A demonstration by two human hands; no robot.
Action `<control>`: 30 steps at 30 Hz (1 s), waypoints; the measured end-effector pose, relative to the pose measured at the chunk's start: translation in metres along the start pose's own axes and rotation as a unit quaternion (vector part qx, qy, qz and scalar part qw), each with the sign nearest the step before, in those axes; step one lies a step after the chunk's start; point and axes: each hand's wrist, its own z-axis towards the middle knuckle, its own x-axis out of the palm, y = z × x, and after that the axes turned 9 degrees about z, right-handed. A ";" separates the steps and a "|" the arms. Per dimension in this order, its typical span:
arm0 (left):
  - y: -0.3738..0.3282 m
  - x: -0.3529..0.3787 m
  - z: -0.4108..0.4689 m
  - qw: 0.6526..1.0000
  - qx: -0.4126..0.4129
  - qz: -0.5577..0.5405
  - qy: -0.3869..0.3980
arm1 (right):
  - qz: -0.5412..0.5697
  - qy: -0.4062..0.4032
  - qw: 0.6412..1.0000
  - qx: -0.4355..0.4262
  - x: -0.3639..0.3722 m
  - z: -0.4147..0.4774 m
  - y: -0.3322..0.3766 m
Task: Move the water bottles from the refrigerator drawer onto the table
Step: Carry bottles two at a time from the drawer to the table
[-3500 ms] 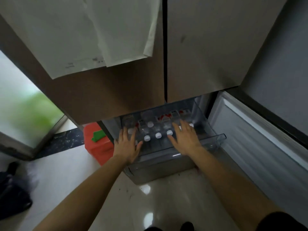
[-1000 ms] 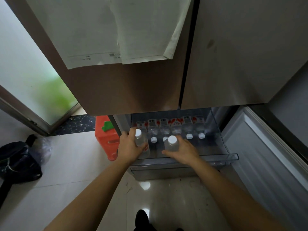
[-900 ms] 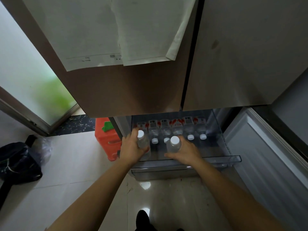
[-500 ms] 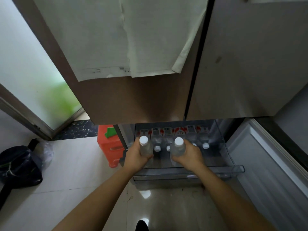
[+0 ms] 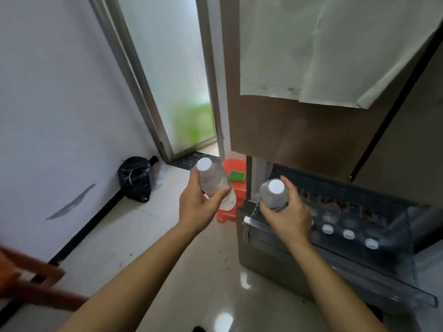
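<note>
My left hand [image 5: 199,204] grips a clear water bottle [image 5: 214,182] with a white cap, lifted over the floor left of the refrigerator. My right hand [image 5: 287,218] holds a second water bottle [image 5: 274,194], cap toward me, above the left end of the pulled-out clear drawer [image 5: 359,276]. Several more bottles [image 5: 348,233] with white caps and red labels stand inside the drawer at the lower right. No table surface is in view.
A red plastic stool [image 5: 231,188] with a green item on it stands by the refrigerator's left side. A black bag [image 5: 135,178] lies against the white wall. A brown wooden chair part [image 5: 31,279] shows at lower left. Papers [image 5: 323,49] hang on the refrigerator door.
Both hands have lifted their bottles up out of the drawer. My view has swung left, so the wall, doorway and chair now show and the drawer sits at the right.
</note>
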 end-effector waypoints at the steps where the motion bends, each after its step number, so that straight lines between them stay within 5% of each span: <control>1: 0.005 -0.017 -0.005 1.000 -0.015 0.000 -0.023 | 0.006 0.004 1.000 -0.019 0.011 -0.008 0.010; 17: 0.226 -0.354 -0.166 0.961 -0.156 0.040 -0.227 | 0.006 0.236 0.951 -0.198 0.276 -0.249 0.196; 30: 0.413 -0.612 -0.347 0.860 -0.304 0.107 -0.397 | 0.089 0.511 0.816 -0.256 0.545 -0.512 0.318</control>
